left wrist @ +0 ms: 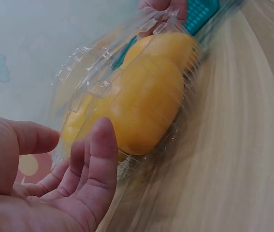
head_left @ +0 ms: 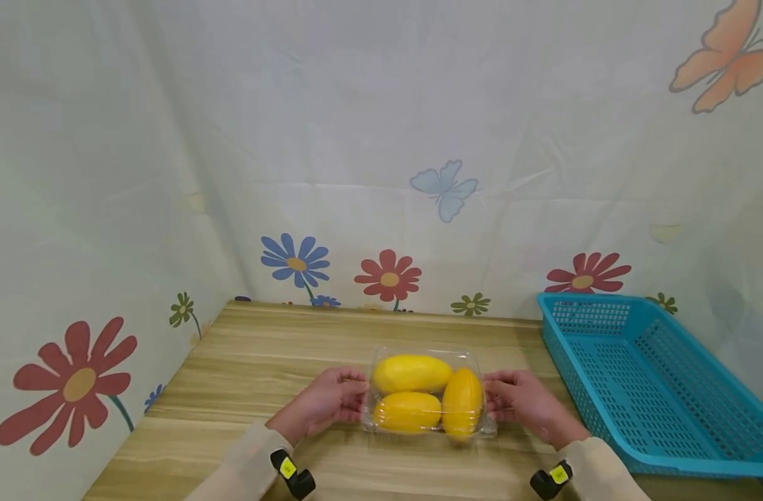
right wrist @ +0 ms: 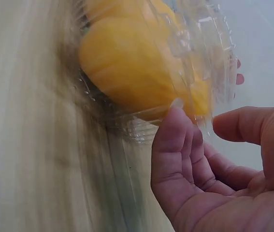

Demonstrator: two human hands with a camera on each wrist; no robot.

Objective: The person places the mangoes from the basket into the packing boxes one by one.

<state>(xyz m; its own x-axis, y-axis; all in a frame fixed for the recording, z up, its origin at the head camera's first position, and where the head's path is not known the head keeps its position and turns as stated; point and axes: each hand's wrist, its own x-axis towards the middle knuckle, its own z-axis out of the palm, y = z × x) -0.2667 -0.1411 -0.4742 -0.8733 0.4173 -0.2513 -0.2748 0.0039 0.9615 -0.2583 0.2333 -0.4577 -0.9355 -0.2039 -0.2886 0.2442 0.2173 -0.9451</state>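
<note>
A clear plastic clamshell box (head_left: 428, 355) with three yellow mangoes (head_left: 413, 374) inside is in front of me, its lid down. My left hand (head_left: 333, 400) holds its left side edge between thumb and fingers. On the opposite side my right hand (head_left: 524, 403) grips the edge the same way. Both wrist views show the thumb at the rim and the fingertips against the side wall, near a mango (left wrist: 149, 104) on the left and another mango (right wrist: 127, 67) on the right. Whether the box's bottom touches the table, I cannot tell.
A blue plastic basket (head_left: 657, 376) with perforated walls stands to the right, close to my right forearm. The wood-grain table (head_left: 281, 341) ends at a white curtain (head_left: 331, 139) printed with flowers and butterflies, behind and on the left.
</note>
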